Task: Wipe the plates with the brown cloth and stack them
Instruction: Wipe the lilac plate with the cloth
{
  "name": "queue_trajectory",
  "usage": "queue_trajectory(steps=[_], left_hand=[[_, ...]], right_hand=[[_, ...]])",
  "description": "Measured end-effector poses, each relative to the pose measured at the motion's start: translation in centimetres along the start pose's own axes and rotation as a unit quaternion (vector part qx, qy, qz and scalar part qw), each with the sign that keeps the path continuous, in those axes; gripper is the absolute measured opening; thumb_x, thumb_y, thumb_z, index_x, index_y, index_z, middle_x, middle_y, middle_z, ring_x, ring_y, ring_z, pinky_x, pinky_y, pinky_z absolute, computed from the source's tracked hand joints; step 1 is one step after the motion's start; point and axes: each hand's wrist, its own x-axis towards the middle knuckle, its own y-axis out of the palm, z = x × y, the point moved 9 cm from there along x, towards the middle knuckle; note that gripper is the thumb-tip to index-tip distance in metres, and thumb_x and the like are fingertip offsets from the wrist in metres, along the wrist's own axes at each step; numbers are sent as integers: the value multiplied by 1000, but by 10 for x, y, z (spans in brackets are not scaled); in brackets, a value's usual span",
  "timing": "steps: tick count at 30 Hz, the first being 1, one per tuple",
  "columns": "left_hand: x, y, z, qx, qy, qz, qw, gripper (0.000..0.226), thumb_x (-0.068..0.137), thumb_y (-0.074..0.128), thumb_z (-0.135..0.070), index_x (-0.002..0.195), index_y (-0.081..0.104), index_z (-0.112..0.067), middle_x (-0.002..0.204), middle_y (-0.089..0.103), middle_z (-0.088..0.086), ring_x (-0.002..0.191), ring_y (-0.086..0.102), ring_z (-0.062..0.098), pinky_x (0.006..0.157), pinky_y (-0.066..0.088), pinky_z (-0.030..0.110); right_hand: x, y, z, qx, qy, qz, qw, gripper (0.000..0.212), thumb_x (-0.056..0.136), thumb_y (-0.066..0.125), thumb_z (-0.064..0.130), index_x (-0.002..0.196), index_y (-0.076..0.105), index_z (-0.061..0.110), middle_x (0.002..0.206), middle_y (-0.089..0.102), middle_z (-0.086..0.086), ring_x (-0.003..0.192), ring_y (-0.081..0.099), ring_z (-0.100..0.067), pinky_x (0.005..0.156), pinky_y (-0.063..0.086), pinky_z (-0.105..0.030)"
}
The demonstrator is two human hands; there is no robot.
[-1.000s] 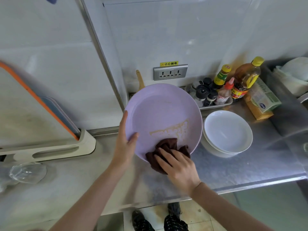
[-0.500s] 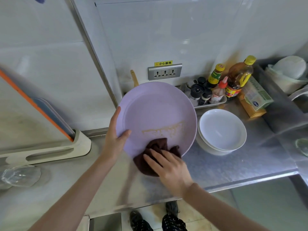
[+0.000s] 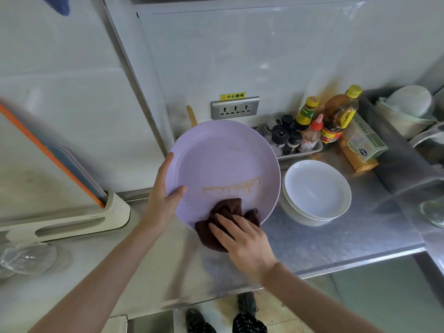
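A stainless-steel counter (image 3: 336,241) runs along a white tiled wall. Nearest, the right hand (image 3: 240,236) presses the bunched brown cloth (image 3: 223,222) against the lower edge of a lilac plate (image 3: 223,164), its fingers spread flat over the cloth. The left hand (image 3: 163,195) grips the plate's left rim, thumb on the face and fingers behind, holding it tilted up above the counter. A tan smear crosses the plate just above the cloth. Just right of the plate, a stack of white bowls (image 3: 317,188) sits on the counter; the top bowl holds nothing. Farther back, a shallow metal tray (image 3: 310,151) holds dark-capped shakers and a red-capped sauce bottle (image 3: 311,135), with two yellow-capped bottles beside it by the wall.
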Motion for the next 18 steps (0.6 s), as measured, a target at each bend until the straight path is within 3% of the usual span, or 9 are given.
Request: queue_trajectory(steps=[3, 5, 6, 8, 12, 18], left_hand=[[4, 0, -2, -16, -11, 21, 1000, 74, 88, 52, 8, 142, 21, -32, 146, 26, -19, 122, 28, -25, 99, 24, -3], [2, 6, 2, -63, -42, 20, 997, 83, 89, 55, -1, 145, 8, -40, 153, 23, -14, 135, 30, -3, 113, 28, 22], [0, 11, 4, -93, -68, 9, 993, 88, 87, 57, -7, 143, 3, -48, 152, 28, -11, 135, 35, 6, 114, 31, 35], [-12, 23, 7, -132, -97, -17, 986, 90, 82, 57, -12, 140, 3, -54, 144, 41, -8, 129, 44, 12, 111, 34, 49], [-20, 37, 0, -142, -62, -38, 987, 80, 76, 47, -5, 147, 19, -29, 153, 27, -1, 140, 27, 18, 114, 27, 53], [-4, 15, -2, -113, -43, -11, 993, 79, 75, 49, -4, 146, 22, -24, 150, 31, -1, 138, 31, 16, 113, 29, 51]], right_hand=[[-4, -14, -21, -36, -41, -6, 998, 38, 90, 39, 1, 99, 73, 16, 103, 71, -6, 73, 65, -26, 61, 54, -31], [-1, -21, -24, -41, -38, -13, 998, 44, 93, 32, 3, 94, 74, 15, 99, 72, -5, 66, 63, -25, 55, 52, -30], [1, -23, -23, -43, -30, -22, 998, 44, 92, 32, 3, 93, 74, 15, 98, 72, -5, 65, 62, -24, 53, 52, -29], [4, -26, -22, -43, 2, -48, 998, 43, 91, 33, 4, 91, 74, 16, 97, 72, -2, 63, 61, -23, 53, 50, -29], [10, -19, -18, -44, 57, -61, 996, 42, 89, 35, 3, 92, 74, 18, 100, 72, 0, 67, 62, -22, 58, 52, -29], [0, -28, -35, -69, -30, -18, 997, 45, 95, 33, 1, 102, 74, 18, 107, 70, -5, 79, 66, -27, 69, 55, -34]])
